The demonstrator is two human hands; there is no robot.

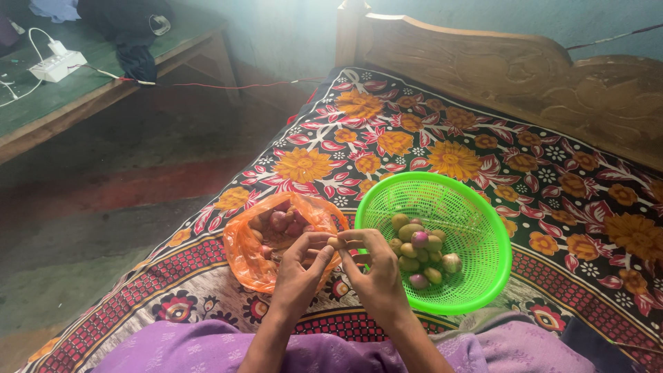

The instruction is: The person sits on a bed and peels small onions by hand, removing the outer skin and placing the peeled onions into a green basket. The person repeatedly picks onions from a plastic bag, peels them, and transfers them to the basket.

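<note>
My left hand [298, 271] and my right hand [373, 269] meet at the fingertips, pinching one small pale bulb [335, 242] between them. Just behind my left hand lies an open orange plastic bag [245, 252] with several reddish small onions [280, 221] inside. To the right of my right hand stands a bright green mesh basket [476, 228] holding several peeled greenish and purple bulbs [418, 252].
The bag and basket rest on a bed with a red floral sheet [414, 138] and a carved wooden headboard [525, 69]. A green-topped table [76, 83] with a white power strip [55, 65] and dark cloth stands at left across a bare floor.
</note>
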